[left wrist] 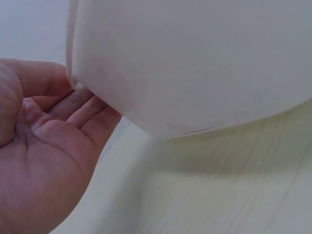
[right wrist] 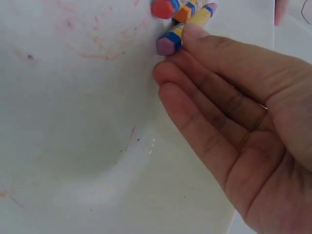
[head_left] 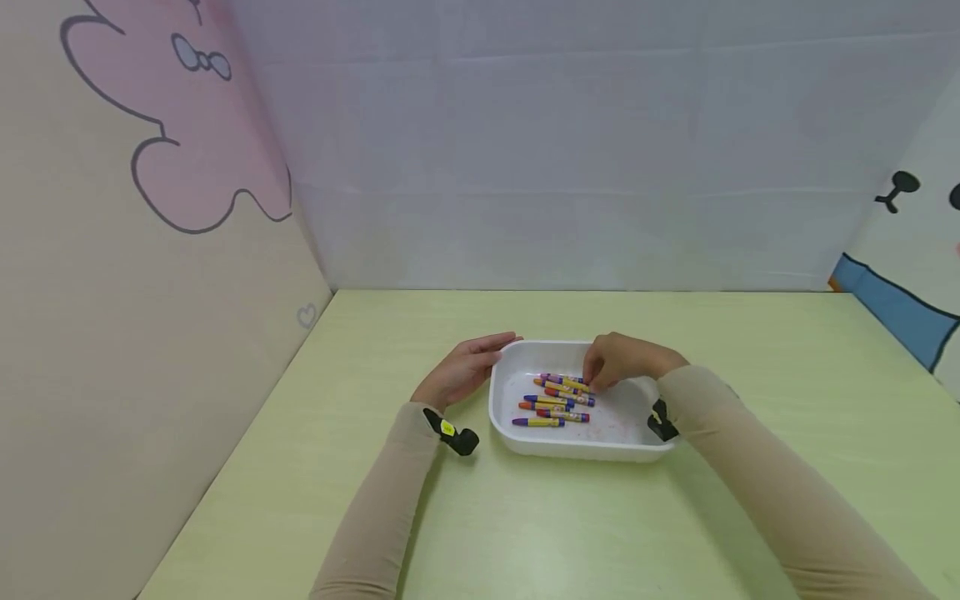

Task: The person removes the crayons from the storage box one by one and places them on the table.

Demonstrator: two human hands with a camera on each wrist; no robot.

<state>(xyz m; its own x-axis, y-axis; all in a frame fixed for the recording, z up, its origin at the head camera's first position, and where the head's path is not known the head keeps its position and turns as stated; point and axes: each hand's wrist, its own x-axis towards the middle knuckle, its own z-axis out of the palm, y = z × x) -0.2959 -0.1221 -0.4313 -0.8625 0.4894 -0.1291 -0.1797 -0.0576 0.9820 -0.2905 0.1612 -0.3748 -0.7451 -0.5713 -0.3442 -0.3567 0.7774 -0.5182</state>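
Note:
A white plastic tray (head_left: 622, 451) stands on the table with several crayons (head_left: 538, 422) lying in it, roughly side by side. My left hand (head_left: 463, 372) holds the tray's left end. In the left wrist view its thumb is at the rim and the other fingers pass behind the tray wall (left wrist: 185, 63). Inside the tray, at its far side, my right hand (head_left: 626, 358) pinches a crayon with a pinkish-purple end (right wrist: 168, 45) between thumb and fingers. Beside that crayon lie an orange crayon (right wrist: 184, 13) and a red crayon (right wrist: 163, 8).
The pale yellow-green table (head_left: 555, 533) meets a pale back wall (head_left: 570, 167). On the left a side wall (head_left: 187, 375) rises along the table edge, with a pink drawing on it. Coloured smudges mark the tray floor (right wrist: 73, 97).

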